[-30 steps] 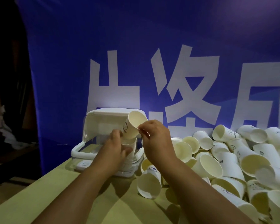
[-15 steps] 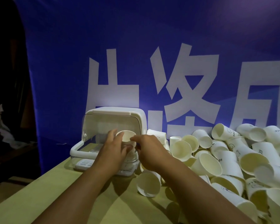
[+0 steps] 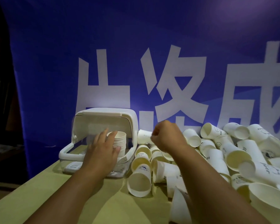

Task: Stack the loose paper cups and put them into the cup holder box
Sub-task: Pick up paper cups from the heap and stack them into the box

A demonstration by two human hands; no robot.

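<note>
A white cup holder box (image 3: pixel 63 154) stands at the table's back left with its lid (image 3: pixel 102 113) swung up. Inside it stands a stack of paper cups (image 3: pixel 119 140), mouths up. My left hand (image 3: pixel 102 151) wraps the stack's left side, thumb in front and fingers behind. My right hand (image 3: pixel 166 135) hovers to the right of the box over the loose paper cups (image 3: pixel 236 157), its fingers curled into a fist with nothing seen in it. A lying cup (image 3: pixel 143 136) sits just left of its knuckles. More loose cups (image 3: pixel 139 185) lie in front of the box.
The yellow-green table (image 3: pixel 39 199) ends in a slanted left edge with dark floor beyond. A blue banner with large white characters (image 3: pixel 152 46) hangs right behind the box and the pile. The pile of cups covers the table's right half up to the frame's edge.
My right hand set its cup onto the stack in the box, let go, and drew back to the right over the pile. My left hand stayed on the stack.
</note>
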